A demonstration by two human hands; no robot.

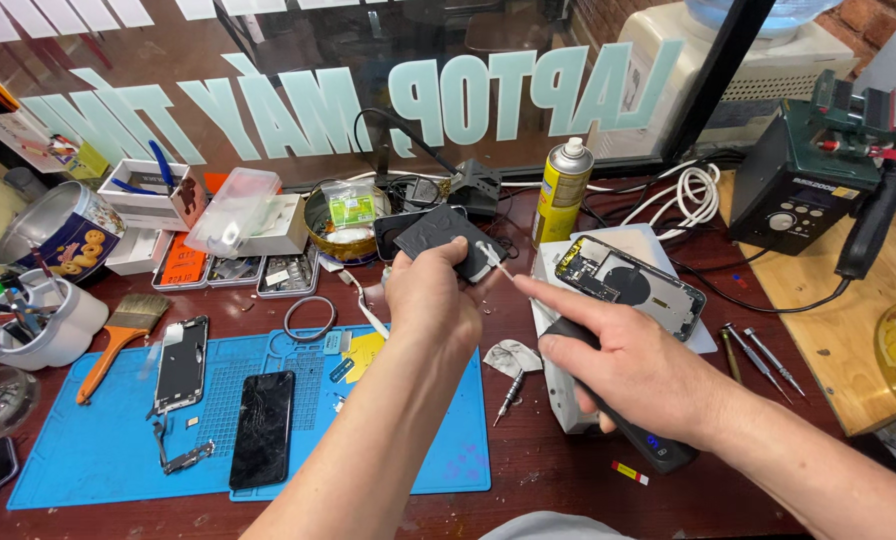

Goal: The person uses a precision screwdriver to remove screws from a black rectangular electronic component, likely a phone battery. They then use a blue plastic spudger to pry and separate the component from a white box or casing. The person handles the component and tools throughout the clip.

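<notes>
The left hand [430, 290] is raised above the blue work mat [108, 450], its grip closed around a dark, flat phone part [446, 240], a back plate or case by the look of it, with a small white piece [488, 250] at the corner nearest the other hand. The right hand [633, 365] comes in from the right of the mat, its grip clenched on a black handheld tool [648, 445] with small blue lights near its lower end, while its forefinger [548, 298] stretches out towards that white piece. I cannot tell whether the fingertip touches it or stops just short.

The held part sits in the air above the mat's upper right corner, so a loosened grip would drop it onto the desk [568, 480], near the loose precision screwdriver [508, 396] and crumpled wipe [513, 355] just right of the mat. The white piece looks thin; a hard push from the forefinger could bend or snap it.

Beyond the mat's right edge an opened phone chassis [628, 285] lies with its insides up, close under the right forearm, and a careless sweep could knock it or the screwdrivers [758, 360] beside it. On the mat lie a cracked black phone screen [264, 428] and a bare display frame [180, 365], well away from both hands. A yellow spray can [563, 192] stands behind the mat, near enough to be tipped.
</notes>
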